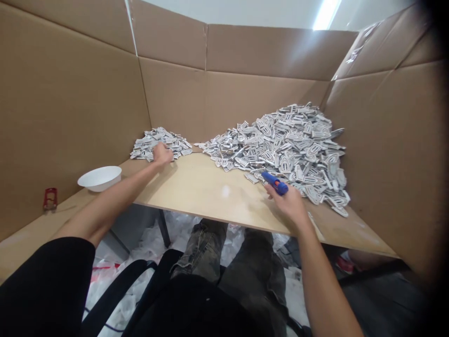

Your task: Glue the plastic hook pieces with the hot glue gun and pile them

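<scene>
My left hand reaches to the front of a smaller pile of grey-white flat parts at the back left. Its fingers are curled; whether a part sits between them is hidden. My right hand is wrapped round a blue tool with an orange detail, its exact kind not clear. The tool points up and left, over the near edge of a much larger pile of grey-white slotted parts. These parts are rounded at one end and show long openings.
A white bowl stands at the left of the wooden tabletop, and a red object is farther left. Tall cardboard walls enclose the back and both sides. Below the front edge are my legs and white plastic bags.
</scene>
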`<state>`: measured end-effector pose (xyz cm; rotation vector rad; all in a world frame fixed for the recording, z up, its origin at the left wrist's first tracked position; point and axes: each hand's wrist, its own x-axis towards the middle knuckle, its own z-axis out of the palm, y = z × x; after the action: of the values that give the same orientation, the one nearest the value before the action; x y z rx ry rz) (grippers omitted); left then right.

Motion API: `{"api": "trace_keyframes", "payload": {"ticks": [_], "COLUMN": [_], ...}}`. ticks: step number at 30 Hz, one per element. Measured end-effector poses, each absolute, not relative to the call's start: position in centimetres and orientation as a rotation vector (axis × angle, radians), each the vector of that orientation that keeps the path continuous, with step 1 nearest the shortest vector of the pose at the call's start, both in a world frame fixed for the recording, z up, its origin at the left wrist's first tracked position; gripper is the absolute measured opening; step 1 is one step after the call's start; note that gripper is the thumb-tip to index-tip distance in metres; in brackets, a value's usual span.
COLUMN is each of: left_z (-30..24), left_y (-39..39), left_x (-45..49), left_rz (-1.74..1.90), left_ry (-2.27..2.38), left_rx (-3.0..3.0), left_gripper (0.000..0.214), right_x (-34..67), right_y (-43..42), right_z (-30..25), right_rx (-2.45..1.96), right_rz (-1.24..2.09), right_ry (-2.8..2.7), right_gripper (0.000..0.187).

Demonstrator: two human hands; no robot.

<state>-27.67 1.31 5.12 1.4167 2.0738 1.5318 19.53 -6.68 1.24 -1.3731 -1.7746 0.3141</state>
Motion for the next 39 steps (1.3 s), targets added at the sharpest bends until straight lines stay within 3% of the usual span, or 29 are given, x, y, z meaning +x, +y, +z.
{"api": "trace_keyframes", "payload": {"ticks": [3,6,9,12,17,23,31,39], "left_z": [3.2,2.2,1.4,0.8,0.1,0.4,0.4,-0.4], "left_y": [2.5,1.9,0.5,-0.2,0.4,-0.3,-1.9,-2.0], "left_x": [-22.2,-16.8,-12.7,-10.2,-8.3,-6.2,-1.8,3.5], "left_rz": [1.236,0.822,0.693,0.688,0.734,1.134,1.127,1.097], "left_ry": [2.036,1.598,1.345,1.303,1.314,1.145,0.872,0.803], "left_rx": [1.665,1.923,2.03,2.057,1.935,1.697,1.593,1.58], "left_gripper": [0.018,0.026,0.035,0.034,0.014,0.017,0.038,0.042], "right_x": [19.6,19.6,19.4,19.2,19.1,18.7,18.3,18.7], "right_y": [-6.6,-6.2,-5.9,-5.8,-5.9,-6.1,-5.5,-4.8], "right_z": [0.9,0.4,-0.1,-0.3,-0.1,0.1,-0.3,-0.6], "right_rx": [-1.407,-1.46,-1.491,-1.488,-1.465,-1.308,-1.181,-1.085], "right_rz": [0.281,0.3,0.345,0.355,0.363,0.459,0.587,0.601], "right_ry": [-1.842,-1.886,-1.898,-1.885,-1.882,-1.764,-1.67,-1.496], "right_gripper": [0.036,0.026,0.019,0.014,0.014,0.02,0.03,0.038]}}
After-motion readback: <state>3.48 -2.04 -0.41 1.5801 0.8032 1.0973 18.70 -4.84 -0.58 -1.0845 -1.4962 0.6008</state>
